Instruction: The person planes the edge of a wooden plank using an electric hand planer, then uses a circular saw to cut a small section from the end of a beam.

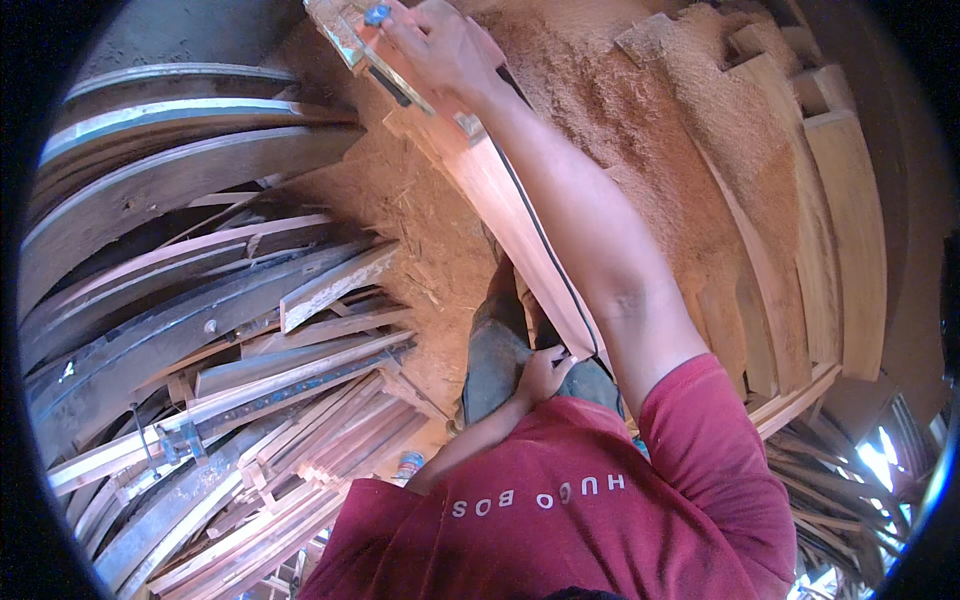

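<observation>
A long, narrow wooden board (530,235) lies in front of a person in a dark red shirt (590,500), its edges standing clear of the stacked wood at both sides. Open room lies left of the board, where the floor (425,235) is strewn with shavings; to its right, beyond the right forearm, sawdust (580,100) is heaped up

Curved planks and beams (180,165) crowd the left side, with a metal clamp (185,440) among them and a small can (410,463) near the left forearm. Broad boards (845,240), partly dusted over, lie at the right. A black cord (521,192) runs close along the board's right edge, down to its near end

The board's long axis runs from the person's lap away and toward the upper left. On its far end sits a power tool (400,70) with a blue knob (376,15); the right hand (445,45) has its fingers wrapped around the tool. The left hand (545,375) is at the board's near end, fingers bent and partly hidden, so I cannot tell whether they grip it
</observation>
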Motion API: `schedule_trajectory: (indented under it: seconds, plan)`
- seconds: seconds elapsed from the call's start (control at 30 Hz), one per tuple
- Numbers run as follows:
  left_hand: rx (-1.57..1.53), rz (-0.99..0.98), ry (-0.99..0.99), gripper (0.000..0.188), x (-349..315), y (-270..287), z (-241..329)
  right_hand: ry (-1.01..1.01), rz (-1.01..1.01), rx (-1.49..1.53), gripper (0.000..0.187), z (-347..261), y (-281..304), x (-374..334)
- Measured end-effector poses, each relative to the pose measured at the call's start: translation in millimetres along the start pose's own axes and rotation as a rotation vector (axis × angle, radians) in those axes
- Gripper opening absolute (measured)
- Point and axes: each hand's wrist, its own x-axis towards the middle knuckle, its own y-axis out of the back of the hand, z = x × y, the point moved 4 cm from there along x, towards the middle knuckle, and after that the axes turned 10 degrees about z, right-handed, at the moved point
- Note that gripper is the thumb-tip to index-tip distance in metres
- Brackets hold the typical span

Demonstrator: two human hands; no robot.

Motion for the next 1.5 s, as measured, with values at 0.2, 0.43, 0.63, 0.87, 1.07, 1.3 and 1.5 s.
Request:
schedule_trajectory:
  seconds: [0.2, 0.43, 0.63, 0.87, 1.07, 1.3, 1.5]
  plan:
    - [-0.116, -0.026, 0.060, 0.029, -3, 1, 16, -0.080, -0.177, -0.170, 0.057, -33, 4, 46]
    - [-0.519, -0.005, 0.314, 0.028, 13, 16, -76, -0.117, -0.299, -0.138, 0.056, 7, 54, -101]
    - [-1.097, 0.078, 0.519, 0.071, 47, 46, -62, -0.084, -0.230, -0.115, 0.059, 3, 226, -372]
    - [-1.139, 0.078, 0.465, 0.090, 61, 30, -47, -0.710, -0.365, -0.053, 0.053, 29, 338, -579]
    - [-1.112, 0.110, 0.500, 0.097, 61, 32, -48, -0.665, -0.309, -0.054, 0.051, 23, 307, -537]
    - [-1.200, -0.005, 0.578, 0.084, 64, 33, -43, -0.569, -0.304, -0.098, 0.052, 15, 233, -425]
    - [-1.104, -0.045, 0.506, 0.091, 67, 45, -31, -0.344, -0.192, -0.026, 0.053, -4, 155, -293]
